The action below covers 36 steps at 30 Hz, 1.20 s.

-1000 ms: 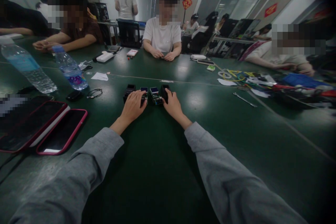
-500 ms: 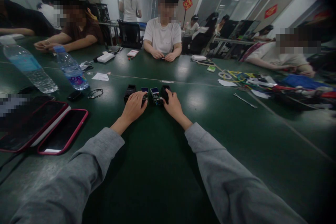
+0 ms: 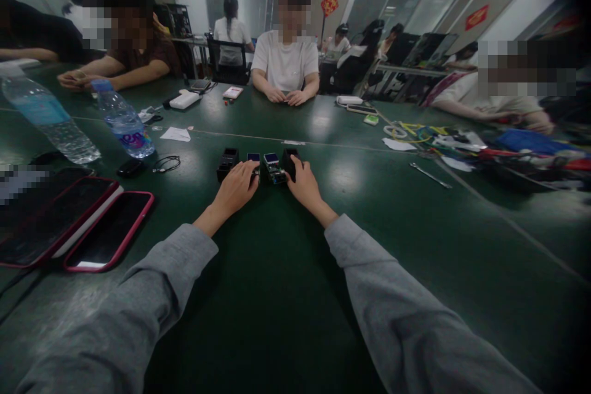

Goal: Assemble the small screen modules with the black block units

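My left hand is closed over a small circuit board with a screen, its thumb against the near right side; most of that board is hidden under the fingers. A black plastic case stands just left of those fingers. My right hand grips a second black plastic case, fingers over its far side and thumb at its left. Between the hands lies another circuit board with a small screen, tilted and close to my right thumb. All of these rest on the green table.
Two phones in red cases, one nearest, lie at left, with water bottles behind. A thin cable is near my left hand. At right are a wrench and a cable heap. A person sits opposite.
My hands and the parts under them look almost unmoved. In the background, a person who stood near the chair is now lower, seemingly seated. The view has shifted slightly.
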{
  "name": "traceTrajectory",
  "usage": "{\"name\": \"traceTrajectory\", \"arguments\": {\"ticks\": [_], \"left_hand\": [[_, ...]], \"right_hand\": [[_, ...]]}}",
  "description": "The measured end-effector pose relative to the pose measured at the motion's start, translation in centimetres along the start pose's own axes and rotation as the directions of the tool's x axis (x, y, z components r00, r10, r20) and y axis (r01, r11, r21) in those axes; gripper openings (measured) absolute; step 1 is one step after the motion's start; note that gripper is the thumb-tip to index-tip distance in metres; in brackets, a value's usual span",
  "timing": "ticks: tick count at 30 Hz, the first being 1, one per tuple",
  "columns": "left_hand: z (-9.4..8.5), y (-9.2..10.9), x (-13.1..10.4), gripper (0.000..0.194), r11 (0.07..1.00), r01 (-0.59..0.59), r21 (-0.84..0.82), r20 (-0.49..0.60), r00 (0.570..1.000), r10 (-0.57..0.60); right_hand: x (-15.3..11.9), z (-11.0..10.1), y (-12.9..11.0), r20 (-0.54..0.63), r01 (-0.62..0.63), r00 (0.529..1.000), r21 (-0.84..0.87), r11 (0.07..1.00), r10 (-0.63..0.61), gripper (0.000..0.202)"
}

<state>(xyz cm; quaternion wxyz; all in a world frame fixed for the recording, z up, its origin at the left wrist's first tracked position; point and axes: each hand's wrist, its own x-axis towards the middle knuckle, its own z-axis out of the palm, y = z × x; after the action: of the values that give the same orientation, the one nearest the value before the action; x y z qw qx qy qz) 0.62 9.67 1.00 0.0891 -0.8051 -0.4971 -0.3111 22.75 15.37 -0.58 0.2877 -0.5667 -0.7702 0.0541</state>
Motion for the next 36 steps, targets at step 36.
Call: {"name": "traceTrajectory", "arguments": {"ticks": [36], "left_hand": [[-1.2, 0.8, -0.2, 0.028, 0.996, 0.078, 0.031, -0.095, 0.993, -0.075]], "right_hand": [[0.1, 0.3, 0.3, -0.014, 0.011, 1.000, -0.030, 0.999, -0.011, 0.058]]}}
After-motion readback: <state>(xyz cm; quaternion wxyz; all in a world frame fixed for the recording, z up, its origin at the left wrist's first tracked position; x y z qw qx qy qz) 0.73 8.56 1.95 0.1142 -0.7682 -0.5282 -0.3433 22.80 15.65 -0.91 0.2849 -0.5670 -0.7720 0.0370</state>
